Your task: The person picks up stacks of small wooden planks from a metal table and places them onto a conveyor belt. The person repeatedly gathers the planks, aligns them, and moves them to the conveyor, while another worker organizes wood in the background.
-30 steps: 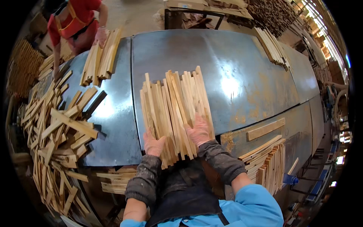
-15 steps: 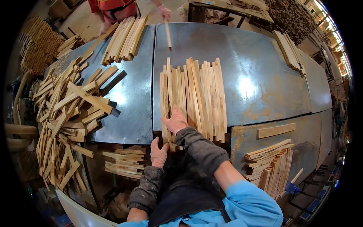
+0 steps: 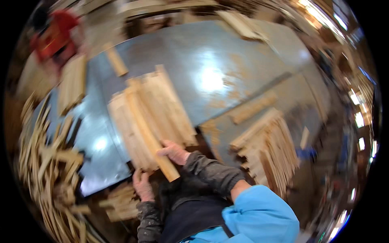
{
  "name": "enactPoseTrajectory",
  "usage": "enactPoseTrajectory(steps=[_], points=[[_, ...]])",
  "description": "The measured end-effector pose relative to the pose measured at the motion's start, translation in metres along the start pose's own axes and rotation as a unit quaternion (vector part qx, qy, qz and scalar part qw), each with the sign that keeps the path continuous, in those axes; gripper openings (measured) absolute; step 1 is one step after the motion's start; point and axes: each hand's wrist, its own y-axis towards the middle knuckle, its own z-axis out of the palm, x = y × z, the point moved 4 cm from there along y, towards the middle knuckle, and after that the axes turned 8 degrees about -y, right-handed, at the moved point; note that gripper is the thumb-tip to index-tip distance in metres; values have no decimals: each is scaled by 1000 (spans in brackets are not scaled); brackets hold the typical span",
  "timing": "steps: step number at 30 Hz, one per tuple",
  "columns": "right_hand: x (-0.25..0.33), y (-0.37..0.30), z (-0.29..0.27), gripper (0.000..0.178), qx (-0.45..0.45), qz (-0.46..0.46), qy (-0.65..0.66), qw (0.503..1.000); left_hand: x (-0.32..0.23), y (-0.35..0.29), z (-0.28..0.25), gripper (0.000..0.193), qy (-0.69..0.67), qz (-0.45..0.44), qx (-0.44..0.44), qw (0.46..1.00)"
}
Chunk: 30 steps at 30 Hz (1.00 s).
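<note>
- Since half a second ago the view has turned; the right hand [image 3: 175, 152] has shifted from the row's left part to a long slat [image 3: 146, 130], whose near end now juts past the others toward the person; a loose slat [image 3: 116, 61], earlier raised near the co-worker's hand, now lies on the metal table [image 3: 182, 48].
- The row of slats [image 3: 167, 111] lies side by side at the near edge of the table, in front of the person, the long slat slanting across its top; the loose slat lies just beyond the row's far left corner.
- To the left a jumbled heap of slats [image 3: 46, 174] crowds the table's side; beyond it a neat stack [image 3: 72, 87] lies before the co-worker [image 3: 56, 36], who is blurred.
- To the right, well apart from the hands, lie a single board [image 3: 254, 107] and a pile of slats [image 3: 275, 148].
- The right hand grasps the long slat near its near end, fingers lapped over it; the grip is nearly closed on the narrow wood.
- The left hand [image 3: 142, 186] is at the row's near left corner, fingers half curled by the slat ends; blur hides whether it grips anything.
</note>
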Motion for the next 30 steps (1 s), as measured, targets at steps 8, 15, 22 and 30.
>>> enactPoseTrajectory(steps=[8,15,22,30], points=[[38,-214,-163,70,-339,-49,-372,863,31,93,49,92,149,27,61,987],[-83,-447,-288,63,-560,71,-414,714,-7,117,173,119,137,-46,72,987],[-169,-621,-326,71,-548,395,-479,560,30,158,207,121,297,-80,19,951],[-180,-651,-358,60,-659,324,-447,510,40,206,170,46,639,114,276,709]])
